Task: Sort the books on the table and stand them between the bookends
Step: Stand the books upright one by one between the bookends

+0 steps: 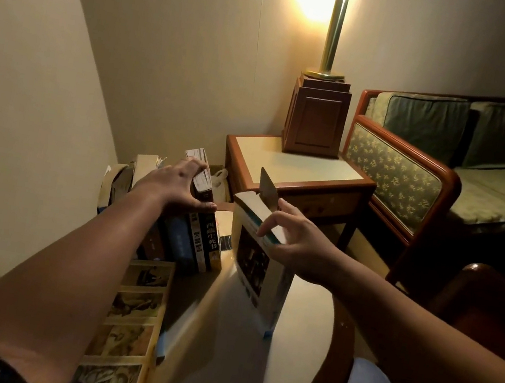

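Note:
A row of upright books (pixel 199 242) stands at the far left of the round table (pixel 293 358). My left hand (pixel 178 189) rests spread over the tops of these books, pressing on them. To the right stands a single book with a dark cover picture (pixel 259 272), upright and a gap apart from the row. My right hand (pixel 296 242) pinches its top edge with fingers and thumb. A thin metal bookend (pixel 267 189) sticks up just behind that book. A large picture book (pixel 128 327) lies flat at the near left, partly under my left forearm.
More books and bags (pixel 126 177) lean against the wall behind the row. A wooden side table (pixel 294 171) with a lamp base (pixel 317 115) stands beyond the table. A green sofa (pixel 432 164) is at the right, and a dark chair (pixel 492 308) is beside my right arm.

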Action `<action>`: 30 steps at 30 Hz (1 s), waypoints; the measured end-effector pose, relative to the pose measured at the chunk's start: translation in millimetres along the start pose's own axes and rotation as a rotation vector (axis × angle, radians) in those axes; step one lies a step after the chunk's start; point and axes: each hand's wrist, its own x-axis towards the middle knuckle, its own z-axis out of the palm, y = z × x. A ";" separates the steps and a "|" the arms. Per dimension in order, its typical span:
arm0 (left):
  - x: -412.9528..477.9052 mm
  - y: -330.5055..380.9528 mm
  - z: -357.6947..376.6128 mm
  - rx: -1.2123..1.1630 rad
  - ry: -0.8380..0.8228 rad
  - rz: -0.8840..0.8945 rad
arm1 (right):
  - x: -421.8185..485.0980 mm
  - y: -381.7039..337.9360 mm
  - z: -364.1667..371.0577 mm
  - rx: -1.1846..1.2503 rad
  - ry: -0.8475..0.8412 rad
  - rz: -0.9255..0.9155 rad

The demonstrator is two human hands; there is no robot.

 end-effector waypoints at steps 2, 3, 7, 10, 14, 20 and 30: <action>-0.6 1.8 -0.6 0.003 0.000 -0.004 | 1.4 -3.4 -0.6 -0.044 -0.038 0.060; -0.7 2.5 -0.8 0.001 -0.001 -0.007 | 2.4 -4.8 -0.9 -0.070 -0.055 0.096; -1.5 3.0 -1.3 -0.021 0.001 -0.010 | 6.5 -5.6 0.1 -0.173 -0.058 0.124; -1.6 3.3 -1.1 -0.007 0.003 0.000 | 11.0 -6.8 -0.3 -0.173 0.018 0.061; -0.3 2.3 -0.6 0.004 0.005 0.009 | 29.1 -9.8 1.2 -0.182 0.149 -0.028; 3.6 -2.3 3.5 0.012 0.024 0.020 | 70.3 -16.3 13.5 -0.136 0.297 -0.059; 16.4 -11.0 8.6 0.039 0.022 0.044 | 149.8 -25.8 41.2 -0.143 0.280 -0.007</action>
